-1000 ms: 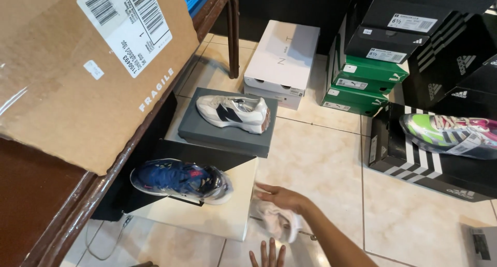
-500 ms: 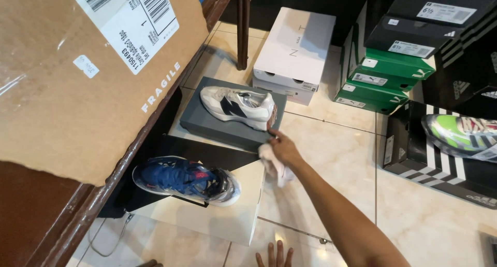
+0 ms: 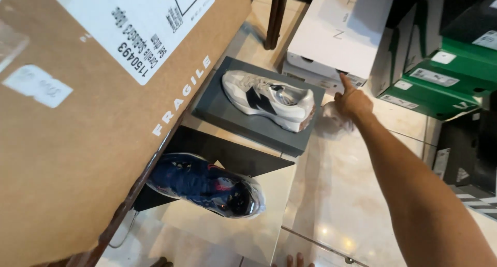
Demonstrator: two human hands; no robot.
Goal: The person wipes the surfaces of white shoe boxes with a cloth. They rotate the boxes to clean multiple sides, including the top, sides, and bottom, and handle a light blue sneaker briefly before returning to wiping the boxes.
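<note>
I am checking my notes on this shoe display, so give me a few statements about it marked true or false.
1. The grey-white sneaker lies on a dark grey box lid. True.
2. The right hand grips the navy sneaker. False: it reaches out beside the grey-white sneaker, holding a crumpled white cloth or paper.
3. Green shoeboxes are stacked at the right. True.
4. The white shoebox sits on the navy sneaker. False: it rests on the tiled floor behind the grey lid.
5. Fingertips of the left hand show at the bottom edge. True.
</note>
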